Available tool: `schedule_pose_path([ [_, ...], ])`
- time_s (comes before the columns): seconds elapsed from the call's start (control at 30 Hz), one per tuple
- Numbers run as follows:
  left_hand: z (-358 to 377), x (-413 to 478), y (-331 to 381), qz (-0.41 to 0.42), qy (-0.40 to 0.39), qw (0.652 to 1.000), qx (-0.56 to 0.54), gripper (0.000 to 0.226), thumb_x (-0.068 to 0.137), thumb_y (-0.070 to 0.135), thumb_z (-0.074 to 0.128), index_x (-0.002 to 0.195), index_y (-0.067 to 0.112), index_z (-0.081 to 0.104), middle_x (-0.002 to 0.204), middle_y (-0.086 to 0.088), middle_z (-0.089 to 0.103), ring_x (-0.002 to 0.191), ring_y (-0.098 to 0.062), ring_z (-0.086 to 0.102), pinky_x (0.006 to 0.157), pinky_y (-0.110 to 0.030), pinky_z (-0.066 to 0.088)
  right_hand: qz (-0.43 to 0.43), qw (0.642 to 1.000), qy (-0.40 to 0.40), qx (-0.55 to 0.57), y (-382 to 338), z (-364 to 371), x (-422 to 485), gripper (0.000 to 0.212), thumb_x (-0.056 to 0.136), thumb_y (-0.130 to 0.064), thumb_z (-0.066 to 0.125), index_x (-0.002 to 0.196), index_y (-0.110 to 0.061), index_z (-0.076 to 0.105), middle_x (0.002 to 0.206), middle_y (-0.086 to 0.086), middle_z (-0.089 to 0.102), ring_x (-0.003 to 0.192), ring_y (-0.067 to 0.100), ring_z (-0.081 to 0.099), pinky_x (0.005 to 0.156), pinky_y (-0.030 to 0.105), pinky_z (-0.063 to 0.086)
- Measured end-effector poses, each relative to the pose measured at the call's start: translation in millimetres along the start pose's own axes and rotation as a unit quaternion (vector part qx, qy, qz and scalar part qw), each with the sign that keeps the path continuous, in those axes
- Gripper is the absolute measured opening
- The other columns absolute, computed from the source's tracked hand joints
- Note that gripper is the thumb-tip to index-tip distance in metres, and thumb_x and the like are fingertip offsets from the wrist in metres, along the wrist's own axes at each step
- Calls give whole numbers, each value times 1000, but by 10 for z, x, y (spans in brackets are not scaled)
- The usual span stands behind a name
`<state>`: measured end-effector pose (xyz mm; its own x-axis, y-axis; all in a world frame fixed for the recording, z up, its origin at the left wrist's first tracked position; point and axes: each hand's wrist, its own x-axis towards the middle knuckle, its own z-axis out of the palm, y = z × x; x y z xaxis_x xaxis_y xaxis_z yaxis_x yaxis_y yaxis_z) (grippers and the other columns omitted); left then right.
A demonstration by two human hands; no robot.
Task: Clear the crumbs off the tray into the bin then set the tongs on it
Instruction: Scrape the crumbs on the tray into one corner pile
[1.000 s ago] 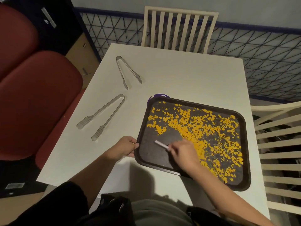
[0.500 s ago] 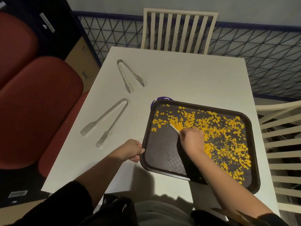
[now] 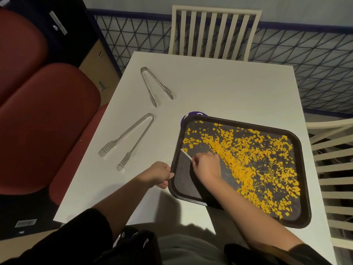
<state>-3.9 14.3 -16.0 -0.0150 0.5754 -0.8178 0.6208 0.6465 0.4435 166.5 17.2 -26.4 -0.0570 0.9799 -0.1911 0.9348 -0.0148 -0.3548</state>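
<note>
Starting at the left, a red upholstered seat (image 3: 44,119) borders the white table (image 3: 219,88), on whose left part two pairs of tongs lie flat and apart from each other: clear plastic tongs (image 3: 128,139) nearer the person, with their ridged tips pointing toward the table's near-left corner, and metal tongs (image 3: 155,86) farther away, with their tips pointing toward the tray. The left hand (image 3: 161,174) is closed on the left rim of the dark tray (image 3: 303,180), thumb resting on top of the rim near its near-left corner. The tray sits on the right half of the table, turned slightly out of line with the table edges, and a purple object (image 3: 191,115) shows partly from under its far-left corner. The right hand (image 3: 207,165) rests inside the tray, fingers curled around a thin white strip (image 3: 186,154) whose free end points toward the tray's left rim. Beside and behind this hand the tray floor is bare; the yellow crumbs (image 3: 248,161) cover the centre and right of the tray, thickest in a band running just right of the hand. White slatted chairs stand at the far side (image 3: 214,33) and the right side (image 3: 336,169) of the table.
</note>
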Motion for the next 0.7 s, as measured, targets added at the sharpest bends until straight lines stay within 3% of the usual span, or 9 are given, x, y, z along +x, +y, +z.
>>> schedule_pose_path([
  [0.3,-3,-38,12,13,-4,1000,23,12,96,17,53,98,5,56,88,-17,62,63,-18,59,57,-21,53,110,992,61,6,298,-183,264,20,93,-26,51,97,-18,69,89,6,71,92,27,58,85,36,38],
  [0.47,-17,-34,46,13,-11,1000,20,11,97,13,52,95,3,56,71,-11,59,55,-16,56,54,-19,53,50,998,31,39,94,-81,95,18,92,-28,53,94,-22,69,90,1,72,94,22,59,89,35,38],
  [0.57,-10,-27,59,9,-9,1000,21,11,97,14,52,94,4,55,72,-10,59,58,-17,59,63,-24,55,35,999,14,26,-61,11,159,20,93,-27,51,96,-19,69,91,4,71,95,24,59,87,35,41],
  [0.7,13,0,54,6,-5,999,39,17,97,16,52,82,8,54,83,-15,58,74,-26,61,87,-36,56,59,997,36,25,-91,29,405,21,93,-25,51,97,-15,70,91,6,71,90,25,60,81,35,46],
])
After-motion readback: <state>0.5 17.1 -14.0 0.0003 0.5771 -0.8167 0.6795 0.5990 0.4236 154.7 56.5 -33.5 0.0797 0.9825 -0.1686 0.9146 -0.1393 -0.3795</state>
